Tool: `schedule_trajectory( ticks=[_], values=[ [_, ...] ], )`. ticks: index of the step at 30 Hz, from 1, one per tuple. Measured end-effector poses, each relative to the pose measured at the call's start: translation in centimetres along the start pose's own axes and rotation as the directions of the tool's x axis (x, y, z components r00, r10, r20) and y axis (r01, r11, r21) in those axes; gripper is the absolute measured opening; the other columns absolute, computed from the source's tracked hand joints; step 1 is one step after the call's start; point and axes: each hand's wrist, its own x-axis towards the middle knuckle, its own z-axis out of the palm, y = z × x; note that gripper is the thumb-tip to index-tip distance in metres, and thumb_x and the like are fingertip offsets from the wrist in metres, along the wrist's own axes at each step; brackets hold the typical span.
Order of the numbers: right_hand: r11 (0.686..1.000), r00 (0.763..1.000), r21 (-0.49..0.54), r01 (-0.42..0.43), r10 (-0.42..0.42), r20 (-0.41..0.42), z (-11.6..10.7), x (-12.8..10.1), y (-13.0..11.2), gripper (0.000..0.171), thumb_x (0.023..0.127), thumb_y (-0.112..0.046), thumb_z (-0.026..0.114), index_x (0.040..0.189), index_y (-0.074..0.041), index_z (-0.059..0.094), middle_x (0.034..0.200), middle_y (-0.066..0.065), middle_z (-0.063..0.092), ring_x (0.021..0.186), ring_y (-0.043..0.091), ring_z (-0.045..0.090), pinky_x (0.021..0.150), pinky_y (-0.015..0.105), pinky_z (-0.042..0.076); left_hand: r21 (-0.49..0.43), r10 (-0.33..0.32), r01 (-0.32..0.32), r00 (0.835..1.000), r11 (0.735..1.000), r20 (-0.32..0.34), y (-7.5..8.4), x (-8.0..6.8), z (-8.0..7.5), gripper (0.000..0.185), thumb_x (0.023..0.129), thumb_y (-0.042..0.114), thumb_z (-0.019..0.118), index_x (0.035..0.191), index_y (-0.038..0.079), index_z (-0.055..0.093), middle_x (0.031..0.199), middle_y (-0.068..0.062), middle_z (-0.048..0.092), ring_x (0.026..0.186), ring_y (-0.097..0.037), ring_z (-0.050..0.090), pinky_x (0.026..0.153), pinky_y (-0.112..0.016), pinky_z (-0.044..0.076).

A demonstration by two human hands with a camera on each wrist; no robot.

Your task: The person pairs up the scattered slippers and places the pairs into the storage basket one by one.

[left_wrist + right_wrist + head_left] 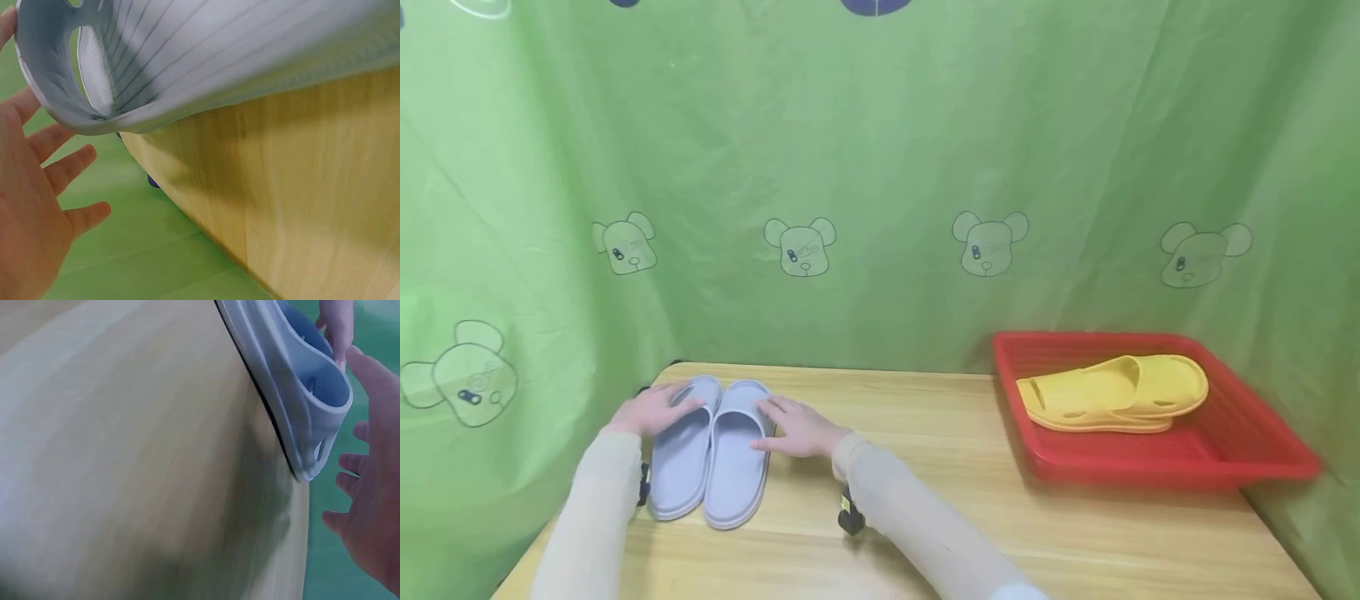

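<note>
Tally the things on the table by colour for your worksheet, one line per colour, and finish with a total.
Grey-blue slippers: 2, the left one and the right one, side by side
Yellow slippers: 2, stacked in the tray
Red tray: 1
Total: 5

You are wearing long, close-fitting sleeves in a pale cream-beige on both arms; the left sleeve [591,508] and the right sleeve [910,521] both reach down to the wrist and end in a plain cuff with no print or buttons to be seen. The cloth looks smooth and thin, with soft folds along the forearm. A small black device [850,512] is strapped under your right wrist, with a speck of yellow on it; a second black device [643,483] shows at your left wrist. Your left hand [651,410] and right hand [797,427] are bare: no gloves, rings or watch visible.
</note>
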Motion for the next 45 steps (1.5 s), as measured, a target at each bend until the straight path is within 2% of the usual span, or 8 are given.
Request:
schedule_trajectory(
  ticks=[5, 8, 13, 19, 25, 32, 37, 45],
  values=[
    [0.997, 0.999, 0.062, -0.039, 0.038, 0.019, 0.2, 0.5, 0.2, 0.08, 0.094, -0.062, 0.047, 0.156, -0.017, 0.022, 0.161, 0.013, 0.025, 0.149, 0.029, 0.027, 0.121, 0.045, 0.026, -0.046, -0.008, 0.011, 0.998, 0.999, 0.063, -0.1, 0.3, 0.2, 0.085, 0.093, 0.07, 0.037, 0.153, 0.01, 0.029, 0.153, -0.027, 0.033, 0.134, -0.055, 0.035, 0.099, -0.073, 0.036],
    [0.994, 0.999, 0.101, -0.048, 0.046, 0.024, 0.2, 0.7, 0.0, 0.08, 0.094, -0.062, 0.046, 0.156, -0.017, 0.022, 0.161, 0.014, 0.025, 0.149, 0.029, 0.027, 0.121, 0.045, 0.027, -0.109, -0.02, 0.031, 0.995, 0.994, 0.099, -0.1, 0.1, 0.3, 0.085, 0.094, 0.068, 0.039, 0.154, 0.009, 0.026, 0.154, -0.029, 0.029, 0.137, -0.056, 0.031, 0.104, -0.073, 0.031],
    [0.99, 0.998, 0.125, -0.06, 0.058, 0.018, -0.1, 1.2, -0.3, 0.079, 0.095, -0.06, 0.047, 0.156, -0.016, 0.023, 0.16, 0.014, 0.028, 0.148, 0.029, 0.029, 0.121, 0.044, 0.027, -0.161, -0.029, 0.048, 0.993, 0.986, 0.117, 0.1, -0.2, 0.2, 0.084, 0.094, 0.066, 0.04, 0.154, 0.009, 0.025, 0.154, -0.03, 0.026, 0.138, -0.057, 0.027, 0.106, -0.073, 0.027],
    [0.989, 0.998, 0.133, -0.065, 0.063, 0.019, -0.1, 1.5, -0.1, 0.08, 0.095, -0.06, 0.047, 0.156, -0.014, 0.023, 0.16, 0.013, 0.028, 0.147, 0.028, 0.029, 0.121, 0.042, 0.027, -0.149, -0.03, 0.045, 0.994, 0.988, 0.105, 0.4, -0.4, 0.3, 0.083, 0.094, 0.066, 0.041, 0.154, 0.011, 0.026, 0.155, -0.028, 0.028, 0.138, -0.056, 0.029, 0.104, -0.073, 0.03],
    [0.988, 0.998, 0.135, -0.07, 0.068, 0.02, 0.4, 1.7, 0.6, 0.081, 0.094, -0.062, 0.046, 0.156, -0.014, 0.023, 0.161, 0.013, 0.026, 0.148, 0.029, 0.027, 0.121, 0.044, 0.027, -0.102, -0.009, 0.016, 0.997, 0.995, 0.073, 1.6, -0.4, 0.4, 0.082, 0.093, 0.068, 0.041, 0.152, 0.012, 0.032, 0.152, -0.025, 0.037, 0.136, -0.052, 0.035, 0.106, -0.071, 0.031],
    [0.988, 0.998, 0.14, -0.07, 0.069, 0.012, 0.2, 1.8, 1.0, 0.081, 0.094, -0.063, 0.047, 0.155, -0.015, 0.024, 0.161, 0.012, 0.026, 0.149, 0.029, 0.027, 0.121, 0.045, 0.026, -0.055, -0.009, 0.013, 0.997, 0.998, 0.074, 2.6, -0.3, 0.3, 0.083, 0.092, 0.071, 0.039, 0.152, 0.014, 0.034, 0.152, -0.021, 0.04, 0.136, -0.049, 0.039, 0.107, -0.069, 0.032],
    [0.989, 0.998, 0.134, -0.065, 0.066, -0.003, 0.2, 2.0, 1.3, 0.08, 0.094, -0.062, 0.047, 0.155, -0.015, 0.026, 0.161, 0.011, 0.026, 0.149, 0.029, 0.026, 0.121, 0.045, 0.026, -0.06, 0.015, -0.011, 0.998, 0.998, 0.056, 3.1, -0.1, 0.6, 0.085, 0.09, 0.072, 0.041, 0.151, 0.013, 0.036, 0.15, -0.023, 0.041, 0.133, -0.051, 0.041, 0.106, -0.069, 0.033],
    [0.988, 0.997, 0.133, -0.071, 0.071, 0.008, -0.2, 1.6, 1.3, 0.079, 0.095, -0.061, 0.046, 0.155, -0.014, 0.026, 0.162, 0.012, 0.025, 0.149, 0.029, 0.026, 0.122, 0.045, 0.026, -0.011, 0.054, -0.054, 0.998, 0.998, 0.024, 3.8, 0.5, 1.5, 0.085, 0.089, 0.074, 0.042, 0.149, 0.014, 0.04, 0.145, -0.023, 0.049, 0.126, -0.052, 0.049, 0.101, -0.067, 0.04]
  ],
)
